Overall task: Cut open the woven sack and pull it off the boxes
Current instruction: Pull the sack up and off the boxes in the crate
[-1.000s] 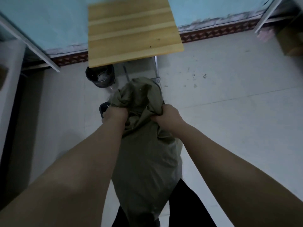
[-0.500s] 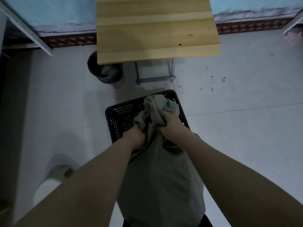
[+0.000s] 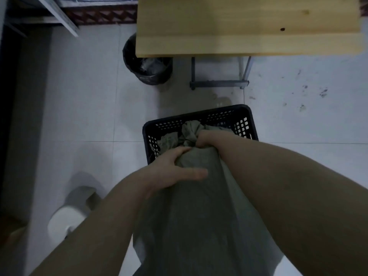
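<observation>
Covering the whole ground: pale tiled floor [image 3: 83,108], scuffed and stained at far right.
Table [image 3: 247,24]: pale wooden top at the far edge of view, its metal leg frame on the tiles below.
Woven sack [image 3: 199,226]: grey-green, filling the near centre, running from the bottom of view up to the crate's near wall; its gathered neck bunches up and droops over into the crate.
Crate [image 3: 233,114]: black, perforated, standing on the floor just beyond the sack, with loose folds of sack cloth inside.
Bin [image 3: 147,70]: dark and round, lined with a bag, tucked under the table's left corner, well apart from the crate.
Paper roll [image 3: 63,224]: white, lying on the floor at near left, beside the left forearm.
Left hand [image 3: 171,172]: fingers spread wide, palm pressed on the sack's upper left shoulder, thumb lying across the cloth.
Right hand [image 3: 207,139]: clenched tight around the twisted neck of the sack, right at the crate's near rim.
</observation>
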